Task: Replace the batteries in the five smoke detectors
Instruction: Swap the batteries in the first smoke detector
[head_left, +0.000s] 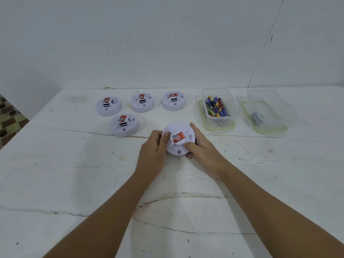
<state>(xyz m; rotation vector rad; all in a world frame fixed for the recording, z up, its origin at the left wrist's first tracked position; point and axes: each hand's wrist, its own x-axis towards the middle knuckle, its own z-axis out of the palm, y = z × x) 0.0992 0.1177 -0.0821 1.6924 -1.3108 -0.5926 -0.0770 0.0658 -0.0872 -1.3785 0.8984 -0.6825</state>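
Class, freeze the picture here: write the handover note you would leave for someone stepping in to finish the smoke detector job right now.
Left hand and right hand both grip the fifth smoke detector, held at the table's middle, still closed.
Four other detectors sit closed further back on the left.
The battery tub to the right holds many batteries; the second tub beyond it holds one grey item I cannot identify.
Done: no detector shows as opened; whether any already has fresh batteries cannot be told.
Left: open the held detector, swap batteries, close it, then check the other four.
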